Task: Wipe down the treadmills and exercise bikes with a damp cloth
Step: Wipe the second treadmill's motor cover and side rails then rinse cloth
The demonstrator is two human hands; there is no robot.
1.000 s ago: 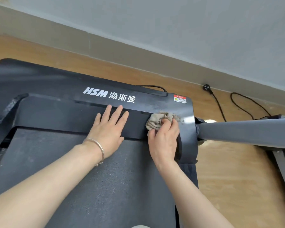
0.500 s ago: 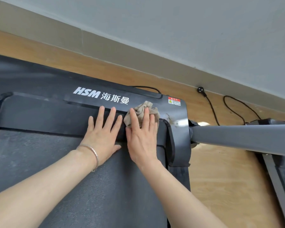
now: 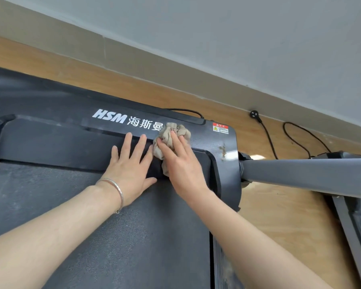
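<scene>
Wiping the front cover (image 3: 56, 105) of a treadmill (image 3: 227, 174), head view. The right hand (image 3: 180, 163) presses a crumpled beige cloth (image 3: 184, 130) against the cover, fingers straight and spread over the fabric rather than curled round it. A second earlier the same fingers bend over the bunched cloth near the right corner, beside the red warning label (image 3: 220, 128). The cloth now lies farther left, its edge touching the last character of the white logo (image 3: 127, 120), so the stroke runs from the corner toward the middle of the cover. The left hand (image 3: 131, 167), wearing a thin bracelet (image 3: 116, 189), keeps its place throughout: palm down, fingers extended, holding nothing. It is braced on the raised ledge (image 3: 61, 142) between the cover and the belt (image 3: 117, 236), just beside the right hand. A brownish smear (image 3: 223, 150) shows on the right corner, apart from the cloth, which suggests that this corner needs another pass. The far left of the cover and the belt look grey with dust, so this machine appears only partly cleaned. A grey bar (image 3: 304, 170) crosses at the right above the wooden floor (image 3: 279, 222), where a loose plug (image 3: 254, 114) lies near the wall (image 3: 258, 49).
</scene>
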